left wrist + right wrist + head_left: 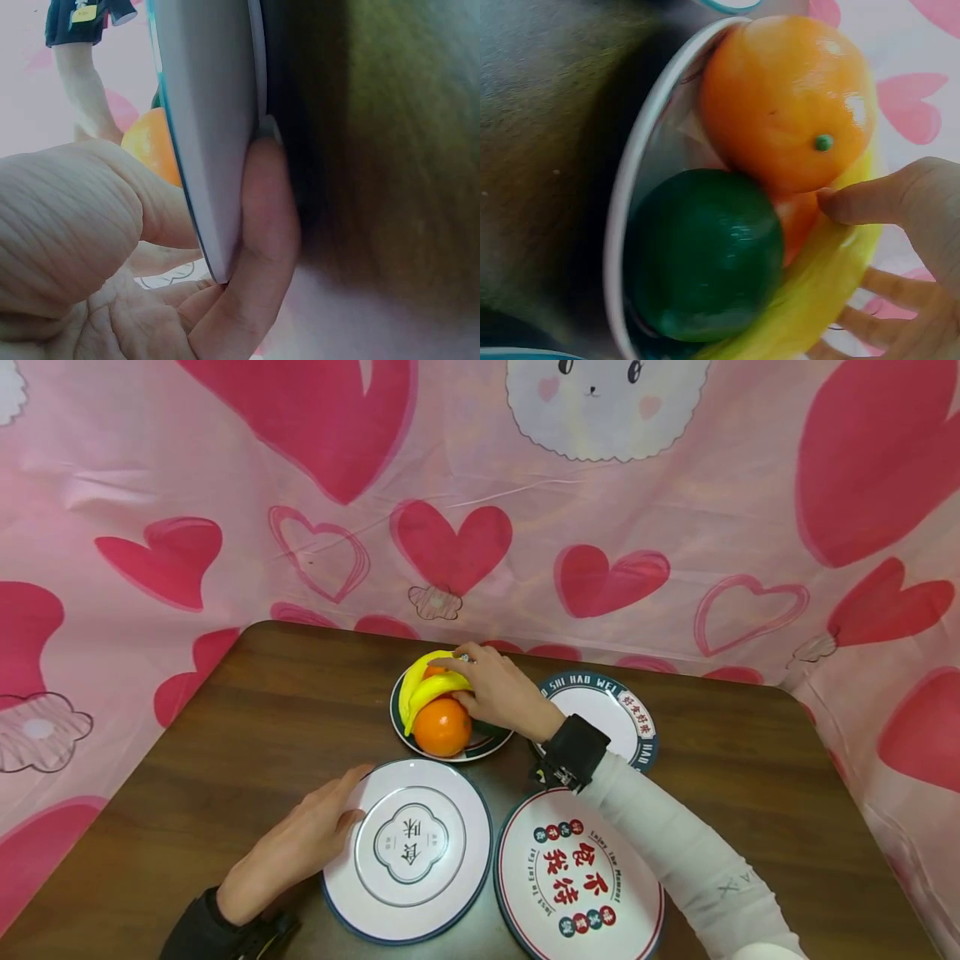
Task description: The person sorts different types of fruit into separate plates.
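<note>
Reaching forward, the person's R hand (504, 693) extends over the fruit & pinches the smooth, yellow, curved bananas (437, 689) btwn thumb and fingers. These are lying on a round fruit plate w/ white rim (491, 742), next to a glossy, round orange fruit w/ small green stem (442, 727) and a shiny, dark-green, rounded fruit (705, 255). L hand (311, 822) is grasping the left edge of a glossy white round plate w/ blue rim (412, 918), thumb above, fingers curled below. Just beside it is a white round plate w/ red lettering (525, 906); the brown table (172, 802) has wood-grain texture.
</note>
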Action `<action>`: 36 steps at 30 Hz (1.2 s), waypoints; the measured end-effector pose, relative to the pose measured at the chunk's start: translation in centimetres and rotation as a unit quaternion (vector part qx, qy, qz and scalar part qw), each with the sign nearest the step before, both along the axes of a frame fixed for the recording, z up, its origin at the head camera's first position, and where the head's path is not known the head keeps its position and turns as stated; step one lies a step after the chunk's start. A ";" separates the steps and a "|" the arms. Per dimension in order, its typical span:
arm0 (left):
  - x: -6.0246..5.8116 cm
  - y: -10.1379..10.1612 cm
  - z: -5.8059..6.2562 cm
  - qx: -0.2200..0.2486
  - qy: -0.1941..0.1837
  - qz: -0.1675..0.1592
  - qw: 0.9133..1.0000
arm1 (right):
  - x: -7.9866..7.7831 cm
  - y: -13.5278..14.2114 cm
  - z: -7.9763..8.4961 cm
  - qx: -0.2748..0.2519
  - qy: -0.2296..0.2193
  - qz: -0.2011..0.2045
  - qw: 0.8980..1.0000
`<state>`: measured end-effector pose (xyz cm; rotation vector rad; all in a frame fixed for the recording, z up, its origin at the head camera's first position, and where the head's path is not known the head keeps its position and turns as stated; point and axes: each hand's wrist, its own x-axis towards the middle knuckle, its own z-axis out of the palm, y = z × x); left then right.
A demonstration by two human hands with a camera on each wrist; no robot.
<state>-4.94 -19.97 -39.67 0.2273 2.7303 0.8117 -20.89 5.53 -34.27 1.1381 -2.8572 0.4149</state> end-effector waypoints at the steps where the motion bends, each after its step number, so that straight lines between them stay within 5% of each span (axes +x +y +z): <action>1: 0.1 0.0 0.0 -0.001 0.000 0.002 1.000 | 0.0 0.1 -0.1 0.002 0.002 -0.001 1.000; 16: 0.3 0.2 -0.1 -0.012 -0.001 0.004 1.000 | 0.4 1.1 -0.3 -0.066 0.065 0.016 0.996; 29: 0.3 0.0 -0.3 -0.003 0.006 0.002 1.000 | 3.2 0.5 1.5 -0.175 -0.044 0.031 0.983; 36: 0.6 -0.1 -0.3 0.007 0.026 0.000 1.000 | 6.5 -0.8 1.5 -0.110 -0.084 -0.001 0.990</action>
